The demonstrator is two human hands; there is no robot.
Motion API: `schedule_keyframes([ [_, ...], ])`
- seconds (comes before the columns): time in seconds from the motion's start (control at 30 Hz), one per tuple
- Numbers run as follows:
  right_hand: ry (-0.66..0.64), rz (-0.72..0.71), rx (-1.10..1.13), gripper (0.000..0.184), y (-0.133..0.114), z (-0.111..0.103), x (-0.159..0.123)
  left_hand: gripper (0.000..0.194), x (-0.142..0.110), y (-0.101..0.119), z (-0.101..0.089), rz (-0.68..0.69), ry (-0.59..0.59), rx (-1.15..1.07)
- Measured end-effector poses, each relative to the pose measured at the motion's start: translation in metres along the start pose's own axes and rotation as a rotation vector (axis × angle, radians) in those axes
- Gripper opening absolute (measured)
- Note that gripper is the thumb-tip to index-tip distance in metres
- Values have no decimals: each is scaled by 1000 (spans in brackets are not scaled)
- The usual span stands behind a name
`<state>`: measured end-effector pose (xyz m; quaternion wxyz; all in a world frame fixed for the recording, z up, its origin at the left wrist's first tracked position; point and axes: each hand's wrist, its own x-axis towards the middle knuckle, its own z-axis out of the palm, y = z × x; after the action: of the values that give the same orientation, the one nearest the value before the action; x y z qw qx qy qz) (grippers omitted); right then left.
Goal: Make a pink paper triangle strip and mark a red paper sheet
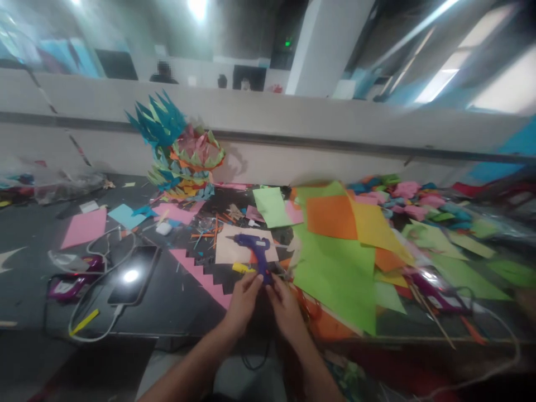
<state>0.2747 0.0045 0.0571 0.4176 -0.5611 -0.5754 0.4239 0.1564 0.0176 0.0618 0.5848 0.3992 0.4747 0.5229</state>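
Note:
A purple glue gun [260,251] is in front of me, its nozzle pointing left over a pale sheet of paper [226,257]. My left hand [243,298] is closed at the lower left of its handle, thumb and fingers pinched against the end. From the other side my right hand [287,307] closes on the same handle end; its inner fingers are partly hidden. Just left of the handle lies a yellow marker-like stick [243,268]. A pink zigzag-cut paper strip [203,278] runs diagonally beside my left hand.
A layered paper model [184,151] with blue-green spikes stands at the back left. Green sheets [335,273] and an orange sheet [330,216] overlap on the right. A phone [134,276] with a white cable lies left. Crumpled paper scraps [406,190] pile up at back right.

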Motion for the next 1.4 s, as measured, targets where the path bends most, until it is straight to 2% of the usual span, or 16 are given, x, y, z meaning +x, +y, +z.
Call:
schedule_keyframes([
  [0.1, 86, 33, -122, 51, 5, -11, 1, 33, 10, -2, 9, 33, -90, 70],
  [0.23, 205, 42, -137, 61, 13, -19, 9, 28, 20, 0, 24, 98, -148, 160],
  [0.4, 302, 19, -176, 57, 20, -36, 35, 25, 2, 4, 30, 136, -208, 256],
  [0.5, 321, 38, -245, 56, 24, -51, 53, 24, -20, 3, 17, 145, -234, 331],
  [0.6, 318, 27, -314, 53, 32, -61, 71, 23, -39, -3, -5, 133, -235, 388],
  [0.83, 222, 38, -465, 42, 53, -63, 92, 28, -62, -30, -61, 27, -87, 352],
  [0.97, 157, -1, -515, 39, 57, -64, 92, 33, -70, -34, -78, 1, -51, 327],
  [1.1, 125, -82, -546, 34, 51, -68, 91, 34, -74, -27, -82, 19, -77, 348],
  [1.2, 178, -143, -559, 31, 39, -69, 83, 34, -73, -15, -83, 47, -140, 368],
  [1.3, 279, -196, -550, 32, 25, -65, 63, 33, -71, 9, -84, 112, -218, 373],
  [1.4, 398, -228, -519, 34, 14, -49, 32, 35, -78, 46, -88, 196, -308, 337],
])
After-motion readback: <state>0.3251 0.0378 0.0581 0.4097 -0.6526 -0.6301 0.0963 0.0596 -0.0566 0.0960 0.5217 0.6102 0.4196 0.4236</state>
